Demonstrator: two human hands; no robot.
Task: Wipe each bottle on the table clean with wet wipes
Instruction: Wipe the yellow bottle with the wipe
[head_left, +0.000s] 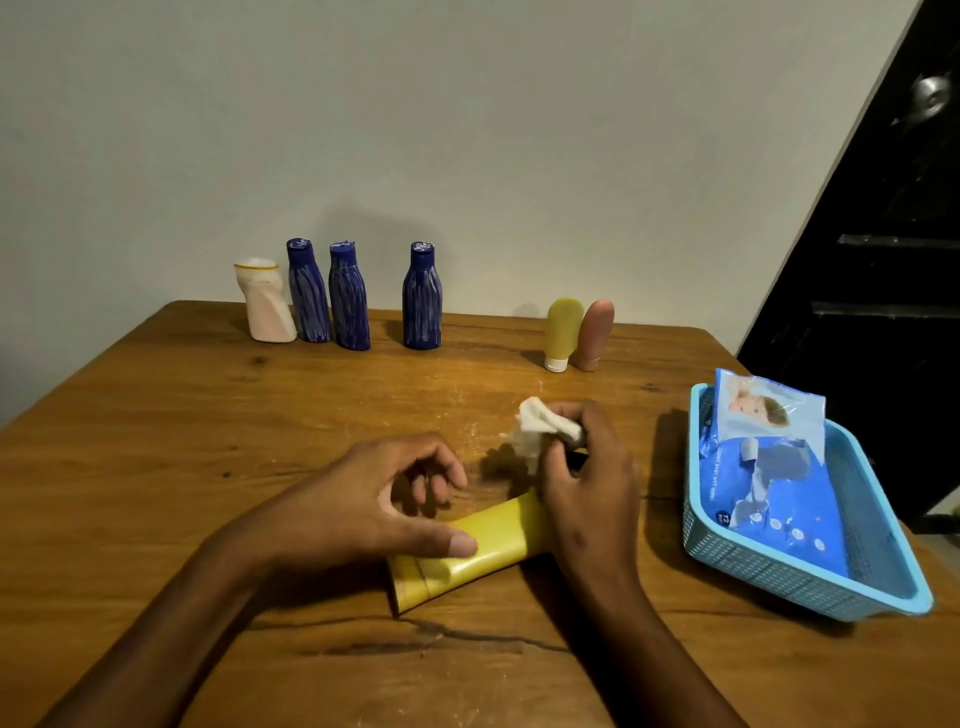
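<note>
Yellow tube (485, 545): we see it lying on its side on the wooden table (156, 467), at the near middle, its flat crimped end toward us and its far end hidden behind the right hand.
Left hand (363, 504): our thumb presses on the top of the yellow tube; the other fingers are curved and slightly spread above the table behind the tube, and we cannot tell if they touch it.
Right hand (587, 467): it rests over the far end of the yellow tube, and its fingers pinch a crumpled white wet wipe (540, 428).
Blue basket (779, 577): right of the yellow tube, well apart; the wet wipes pack (763, 467) leans inside it.
Three dark blue bottles (349, 296): upright, far behind the yellow tube, to the left.
White bottle (265, 304): just left of the blue ones, dented.
Two small tubes (563, 332): one yellow, one pink, standing on their caps behind the yellow tube, to the right, touching each other.
</note>
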